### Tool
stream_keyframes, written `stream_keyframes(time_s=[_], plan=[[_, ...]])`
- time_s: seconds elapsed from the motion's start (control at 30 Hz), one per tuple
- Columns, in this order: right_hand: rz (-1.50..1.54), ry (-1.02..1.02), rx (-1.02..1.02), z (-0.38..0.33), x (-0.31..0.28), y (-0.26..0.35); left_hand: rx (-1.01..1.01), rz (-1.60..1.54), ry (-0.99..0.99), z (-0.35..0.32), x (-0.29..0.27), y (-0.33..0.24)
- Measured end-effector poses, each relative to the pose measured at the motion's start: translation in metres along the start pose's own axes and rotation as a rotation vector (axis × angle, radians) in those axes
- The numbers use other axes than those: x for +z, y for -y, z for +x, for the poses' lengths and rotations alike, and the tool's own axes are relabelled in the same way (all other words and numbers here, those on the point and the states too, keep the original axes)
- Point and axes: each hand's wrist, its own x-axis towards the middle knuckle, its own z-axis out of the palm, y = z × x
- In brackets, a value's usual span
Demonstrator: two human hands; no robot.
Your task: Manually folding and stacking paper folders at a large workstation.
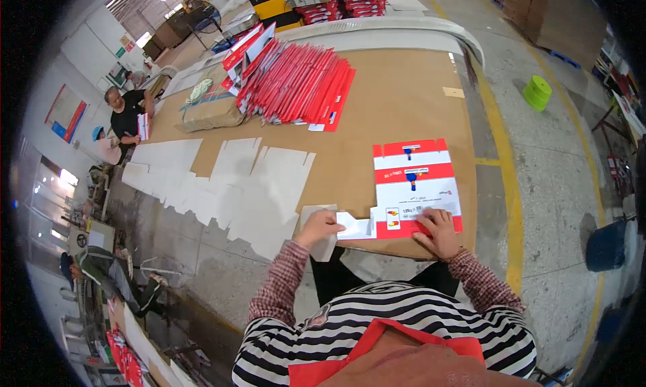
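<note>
Hands: our left hand [321, 223] pinches the white flap [355, 226] of the flat carton [414, 190], our right hand [439, 227] presses spread on its red lower edge | carton: flat at the near edge of the brown surface [397, 104] | behind: red carton stack [296, 84], white sheets [235, 185] to our left

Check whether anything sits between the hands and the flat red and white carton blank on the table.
Nothing visible does. The right hand lies flat on the carton blank at its near edge, and the left hand pinches its white side flap. The brown table around the blank is bare nearby.
</note>
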Motion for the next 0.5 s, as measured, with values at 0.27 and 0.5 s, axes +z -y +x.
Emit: stream_keyframes(time_s=[0.27,0.5], plan=[[0.305,0.112,-0.421,0.081,0.045,0.04,0.438,0.832,-0.348,-0.063,0.074,-0.027],[0.304,0.346,-0.522,0.067,0.046,0.042,0.612,0.866,0.033,-0.115,0.011,0.007]])
